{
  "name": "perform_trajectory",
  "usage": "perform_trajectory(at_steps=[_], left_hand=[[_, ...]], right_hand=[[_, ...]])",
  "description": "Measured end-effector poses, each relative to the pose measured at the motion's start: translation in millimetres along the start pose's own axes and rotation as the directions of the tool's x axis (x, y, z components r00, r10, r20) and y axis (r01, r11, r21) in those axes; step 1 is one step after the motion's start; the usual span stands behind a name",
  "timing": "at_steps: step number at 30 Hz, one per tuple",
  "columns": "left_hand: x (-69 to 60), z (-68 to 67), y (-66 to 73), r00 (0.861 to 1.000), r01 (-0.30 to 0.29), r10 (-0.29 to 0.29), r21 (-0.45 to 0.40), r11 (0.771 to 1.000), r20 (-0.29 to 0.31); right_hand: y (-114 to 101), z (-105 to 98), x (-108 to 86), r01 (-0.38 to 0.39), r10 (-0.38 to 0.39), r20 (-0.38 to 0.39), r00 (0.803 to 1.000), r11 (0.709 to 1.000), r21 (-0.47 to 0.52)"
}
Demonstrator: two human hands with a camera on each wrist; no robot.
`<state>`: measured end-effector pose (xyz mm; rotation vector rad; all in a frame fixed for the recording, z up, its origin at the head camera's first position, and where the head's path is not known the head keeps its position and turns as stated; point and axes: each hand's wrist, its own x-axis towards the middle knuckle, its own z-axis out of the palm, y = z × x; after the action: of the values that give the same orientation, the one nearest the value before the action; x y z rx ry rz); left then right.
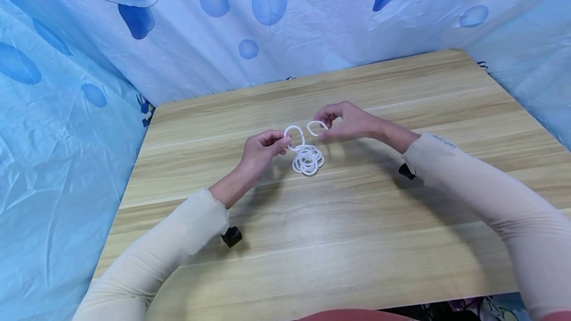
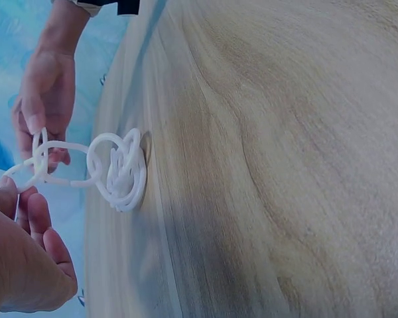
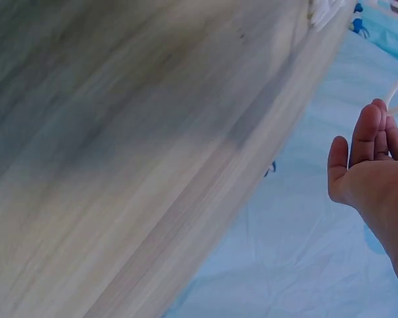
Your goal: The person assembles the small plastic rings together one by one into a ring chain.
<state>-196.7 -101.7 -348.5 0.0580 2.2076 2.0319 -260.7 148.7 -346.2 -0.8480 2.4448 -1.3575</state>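
Several white plastic rings, linked like a chain, lie in a small heap (image 1: 308, 159) on the wooden table. From that heap a raised white ring (image 1: 293, 127) reaches up to my left hand (image 1: 262, 152), which pinches it between thumb and fingers. Just to the right, my right hand (image 1: 350, 123) pinches another white ring (image 1: 316, 122) above the table. In the left wrist view the two held rings overlap near the fingertips, and whether they are linked cannot be told. The right wrist view shows only part of the ring (image 3: 394, 89) at the right fingers.
The light wood-grain table (image 1: 348, 241) spreads around both hands. Blue curtains (image 1: 308, 38) with bubble and sea-animal prints hang behind it and at its sides. A small black device (image 1: 232, 236) is strapped under the left wrist, another (image 1: 406, 171) under the right.
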Motion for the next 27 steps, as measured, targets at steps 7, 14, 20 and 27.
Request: perform_trajectory(at_steps=[7,14,20,27], left_hand=[[0.2,-0.4,-1.0,1.0,0.004,-0.004,0.002,1.0,0.007],[-0.9,-1.1,-1.8,1.0,0.028,-0.028,0.012,1.0,0.004],[-1.6,-1.5,-2.1,1.0,0.012,-0.012,0.019,1.0,-0.016],[-3.1,-4.9,-1.8,0.999,-0.003,0.005,0.068,0.998,-0.034]], right_hand=[[-7.7,7.3,1.9,0.042,-0.046,0.055,0.997,0.996,0.083],[-15.8,16.6,2.5,0.055,-0.071,0.127,0.989,0.991,0.124],[-18.2,18.7,2.9,0.071,-0.088,0.128,0.988,0.989,0.127],[-17.9,18.5,3.3,0.077,-0.092,0.117,0.989,0.989,0.125]])
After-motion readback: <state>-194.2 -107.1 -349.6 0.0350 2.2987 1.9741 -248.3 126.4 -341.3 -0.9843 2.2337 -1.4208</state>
